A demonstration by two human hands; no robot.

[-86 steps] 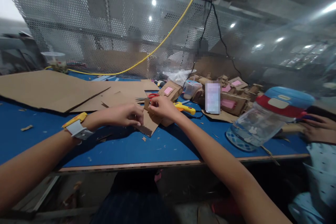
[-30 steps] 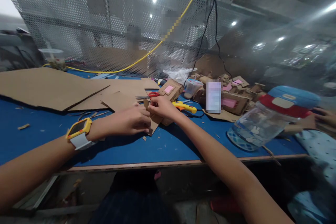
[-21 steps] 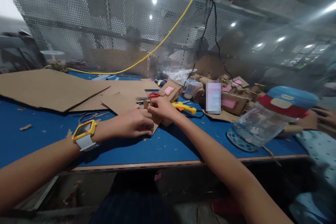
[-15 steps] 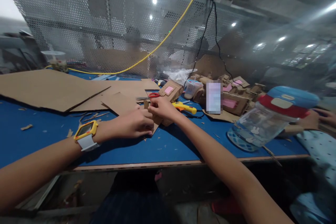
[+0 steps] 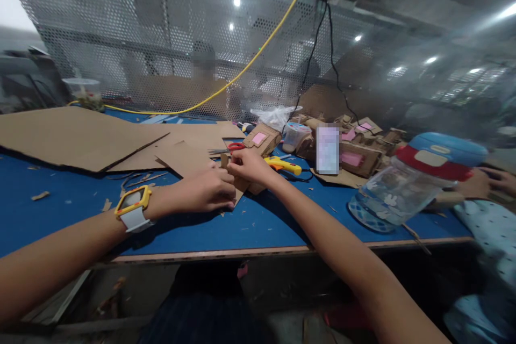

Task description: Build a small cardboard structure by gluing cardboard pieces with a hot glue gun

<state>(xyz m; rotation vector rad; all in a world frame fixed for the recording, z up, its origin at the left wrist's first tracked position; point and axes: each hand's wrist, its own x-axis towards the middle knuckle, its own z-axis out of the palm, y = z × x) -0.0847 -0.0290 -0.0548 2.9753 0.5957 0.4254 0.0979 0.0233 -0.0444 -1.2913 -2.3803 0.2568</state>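
My left hand [image 5: 209, 188], below a yellow and white wristwatch [image 5: 133, 205], is closed with its fingers curled against a small cardboard piece [image 5: 241, 185]. My right hand [image 5: 250, 169] meets it from the other side, thumb and fingers pinched on the same cardboard piece. Much of that piece is hidden by the hands. Red-handled scissors [image 5: 236, 146] lie just beyond my fingers. A yellow glue gun [image 5: 288, 165] rests to the right of my right hand. Behind the hands stands a cardboard build [image 5: 264, 140] with a pink patch.
Large cardboard sheets [image 5: 80, 137] cover the left of the blue table [image 5: 169, 239]. A clear bottle with a blue and red lid [image 5: 397, 188] stands at right, near another person's hand [image 5: 473, 184]. A blurred phone [image 5: 328, 150] leans before cardboard builds. A yellow cable [image 5: 245, 67] crosses above.
My two hands stay together on the cardboard piece with hardly any movement. The other person's sleeve at the right has shifted slightly.
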